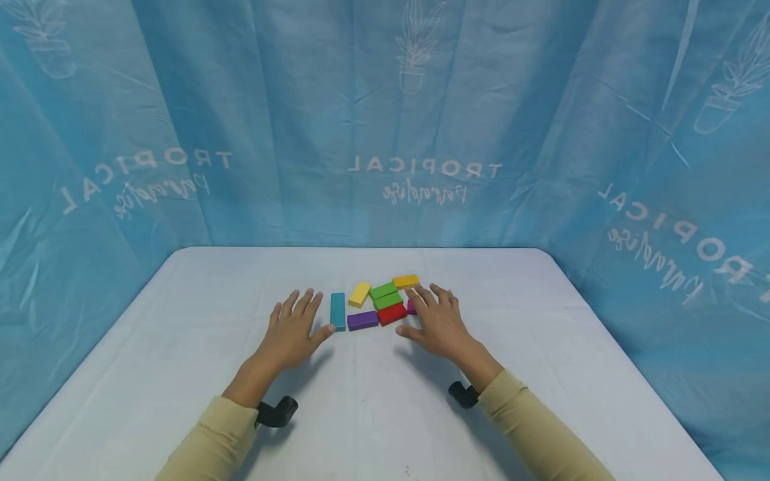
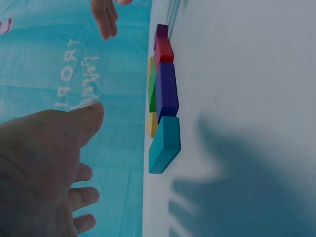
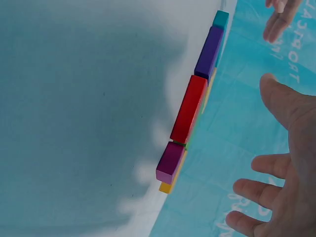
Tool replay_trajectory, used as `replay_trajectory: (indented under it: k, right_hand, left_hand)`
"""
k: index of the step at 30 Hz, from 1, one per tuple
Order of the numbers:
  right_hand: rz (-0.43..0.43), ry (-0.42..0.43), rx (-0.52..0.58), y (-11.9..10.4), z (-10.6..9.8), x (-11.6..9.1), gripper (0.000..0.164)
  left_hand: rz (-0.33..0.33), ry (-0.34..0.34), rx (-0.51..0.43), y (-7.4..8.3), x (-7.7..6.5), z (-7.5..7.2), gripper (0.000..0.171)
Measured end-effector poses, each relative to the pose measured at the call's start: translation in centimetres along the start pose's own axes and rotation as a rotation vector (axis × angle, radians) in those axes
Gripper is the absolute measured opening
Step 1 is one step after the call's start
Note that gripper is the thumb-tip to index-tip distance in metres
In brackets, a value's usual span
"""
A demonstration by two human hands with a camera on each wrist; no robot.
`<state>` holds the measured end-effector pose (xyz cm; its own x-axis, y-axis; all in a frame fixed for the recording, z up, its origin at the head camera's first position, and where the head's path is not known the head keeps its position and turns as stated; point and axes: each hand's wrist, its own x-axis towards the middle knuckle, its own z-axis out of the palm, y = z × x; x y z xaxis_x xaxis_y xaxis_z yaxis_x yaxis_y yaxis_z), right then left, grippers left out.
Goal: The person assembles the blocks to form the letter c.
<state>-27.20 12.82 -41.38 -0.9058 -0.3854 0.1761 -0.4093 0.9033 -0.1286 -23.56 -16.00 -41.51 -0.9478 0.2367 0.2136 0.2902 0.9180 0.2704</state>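
Several coloured blocks lie grouped on the white table between the hands. A teal block (image 1: 338,312) is at the left end, nearest my left hand (image 1: 291,336). Beside it lie a purple block (image 1: 363,321) and a red block (image 1: 392,314). Behind these are two green blocks (image 1: 383,290) and a yellow block (image 1: 359,294). An orange-yellow block (image 1: 406,282) lies farthest back. My right hand (image 1: 441,326) partly covers a magenta block (image 1: 412,307), which shows fully in the right wrist view. Both hands hover over the table with fingers spread, holding nothing.
The white table (image 1: 385,414) has rounded far corners. Blue printed curtains (image 1: 373,120) hang behind it and along both sides. A black wrist camera (image 1: 277,412) is strapped by the left sleeve, and another black camera (image 1: 463,394) by the right.
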Motion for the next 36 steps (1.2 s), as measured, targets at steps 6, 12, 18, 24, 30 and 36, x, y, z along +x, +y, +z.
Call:
replay_trajectory:
  k: [6,12,18,24,30,36]
  right_hand:
    - [-0.012,-0.009,0.022,-0.1,0.1,0.9,0.081]
    - [-0.058,-0.009,0.04,-0.2,0.4,1.7,0.077]
    - [-0.073,-0.03,0.143,-0.1,1.1,2.7,0.071]
    - [-0.043,-0.076,0.266,-0.3,2.2,3.9,0.066]
    - [-0.006,-0.105,0.372,-0.5,3.1,4.9,0.059]
    - [-0.014,-0.114,0.404,-0.6,3.6,5.7,0.056]
  left_hand:
    - [0.021,0.022,-0.063,-0.6,0.8,0.3,0.069]
    - [0.029,0.02,-0.138,-1.1,1.5,0.6,0.071]
    - [0.042,0.004,-0.218,-1.6,2.2,1.1,0.071]
    - [0.008,-0.061,-0.282,-1.9,2.9,1.7,0.074]
    - [-0.03,-0.089,-0.338,-2.0,3.8,2.2,0.077]
    - [-0.052,-0.132,-0.387,-2.2,4.4,2.5,0.082]
